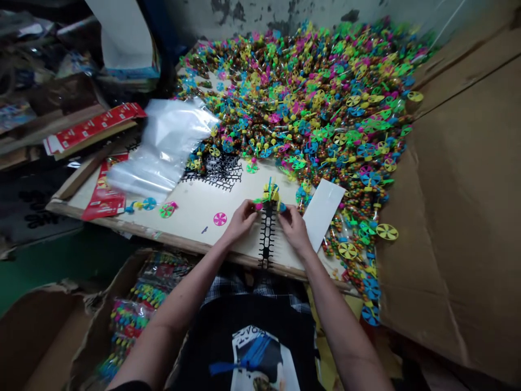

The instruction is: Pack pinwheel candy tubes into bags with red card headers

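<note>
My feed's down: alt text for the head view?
The left hand and right hand flank colorful toys at the far end of a black strip on a worktable. Beyond lies a multicolored toy heap; a white card lies beside the right hand.

Peeling pale wall, green floor, white wood-edged table

One head-worn view, facing forward and steeply down over a table.
The camera looks from above the wearer's shirt, at the bottom middle, across to the wall along the top edge. The forearms run up from below, putting the left hand and right hand near mid-frame. The wide view reaches cardboard at the right edge.
</note>
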`<state>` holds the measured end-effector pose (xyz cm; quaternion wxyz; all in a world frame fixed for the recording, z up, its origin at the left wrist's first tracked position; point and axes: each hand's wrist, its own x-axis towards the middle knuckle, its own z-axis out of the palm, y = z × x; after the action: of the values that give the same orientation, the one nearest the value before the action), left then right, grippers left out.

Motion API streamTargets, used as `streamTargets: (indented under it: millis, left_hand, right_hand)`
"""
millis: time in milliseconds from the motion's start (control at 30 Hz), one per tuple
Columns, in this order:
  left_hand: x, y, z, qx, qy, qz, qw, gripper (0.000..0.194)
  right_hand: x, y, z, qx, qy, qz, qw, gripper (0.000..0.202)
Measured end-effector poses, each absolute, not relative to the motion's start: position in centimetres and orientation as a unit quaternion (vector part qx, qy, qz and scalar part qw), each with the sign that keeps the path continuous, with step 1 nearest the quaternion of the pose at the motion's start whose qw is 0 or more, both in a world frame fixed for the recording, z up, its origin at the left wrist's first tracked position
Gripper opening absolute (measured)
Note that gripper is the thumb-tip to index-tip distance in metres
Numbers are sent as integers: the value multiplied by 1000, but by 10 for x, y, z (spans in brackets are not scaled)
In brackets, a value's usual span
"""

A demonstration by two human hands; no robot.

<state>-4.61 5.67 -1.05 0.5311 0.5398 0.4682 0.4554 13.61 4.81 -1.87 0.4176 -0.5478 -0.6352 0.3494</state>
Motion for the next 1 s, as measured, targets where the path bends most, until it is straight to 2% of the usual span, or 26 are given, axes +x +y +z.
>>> streamTargets:
  millis: [133,467,800,1000]
  left_hand:
    - [-35,56,-14,531,504,474,489,12]
    - [-37,66,-23,564,499,499,430,22]
    - [-34,71,-26,538,471,491,498,16]
    - [-35,75,-27,498,473,488,539,20]
  right_hand:
    - [125,50,-20,-564,-639,307,423,20]
    - [119,49,-21,-569,-629,302,435,19]
    - [117,48,-23,-574,-630,261,454,17]
    - [119,49,-27,-580,-630,240,458,17]
